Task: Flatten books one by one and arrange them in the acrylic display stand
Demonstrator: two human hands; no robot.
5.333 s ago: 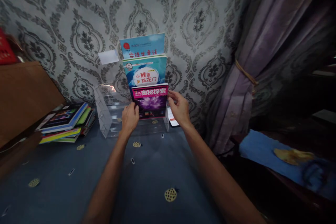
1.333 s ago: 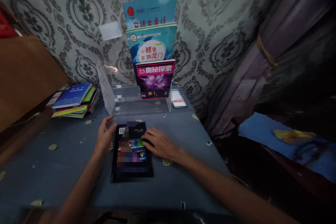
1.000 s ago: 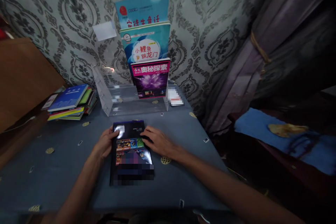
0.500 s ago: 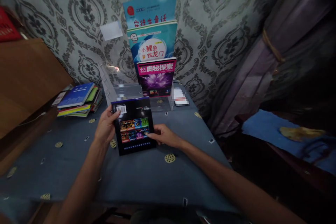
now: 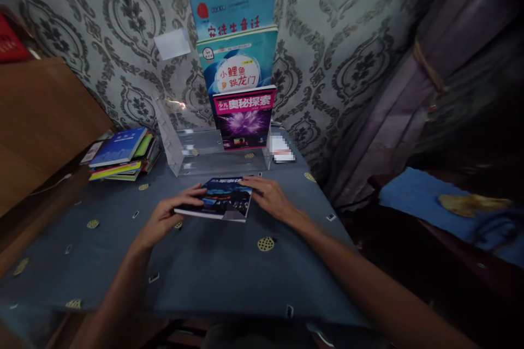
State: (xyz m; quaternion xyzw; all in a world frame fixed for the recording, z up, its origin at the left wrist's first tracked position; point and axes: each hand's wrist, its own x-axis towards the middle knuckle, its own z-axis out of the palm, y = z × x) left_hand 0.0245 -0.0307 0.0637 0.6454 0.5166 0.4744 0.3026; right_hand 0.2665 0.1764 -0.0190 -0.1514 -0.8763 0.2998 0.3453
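A thin dark book is held nearly flat just above the table, its front cover with a blue and orange picture facing up. My left hand grips its left edge, fingers on top of the cover. On the opposite side my right hand grips the right edge near the far corner. Behind the book stands a clear acrylic book rack. Upright at the rack's right side are a magenta and purple book, a teal book and a taller blue book.
A pile of books lies at the table's left, beside a brown wooden panel. A pixelated white item sits right of the rack. Patterned wallpaper backs the table; a tied curtain hangs at right, near a blue cloth.
The dark book has turned from its back cover, held upright, to its front cover facing up, and now lies nearly level. Both hands have shifted their hold along its sides.
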